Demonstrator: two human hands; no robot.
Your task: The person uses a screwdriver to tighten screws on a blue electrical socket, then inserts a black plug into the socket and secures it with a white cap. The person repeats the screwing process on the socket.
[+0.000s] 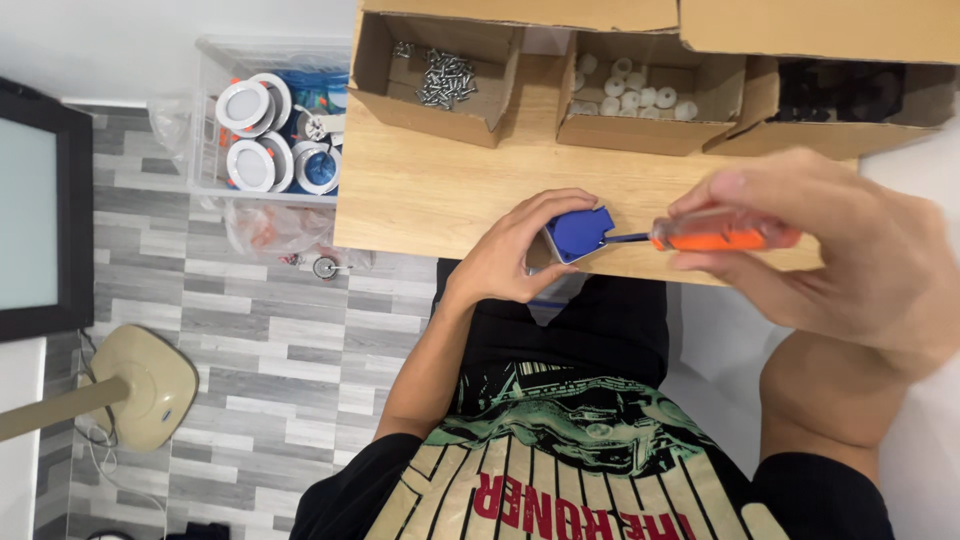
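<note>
At frame centre a blue plastic block (579,231) meets an orange-handled screwdriver (722,236) over the pale wooden tabletop (430,190), grey striped floor tiles (250,340) at left.

left hand (510,255): grips a small blue part (580,232) at the near edge of the wooden surface (420,190)
right hand (830,240): closed around an orange-handled screwdriver (725,236), tip at the blue part
cardboard boxes: screws (445,76); white round pieces (628,92)
plastic bin (268,120): round white lamps, on the floor
</note>
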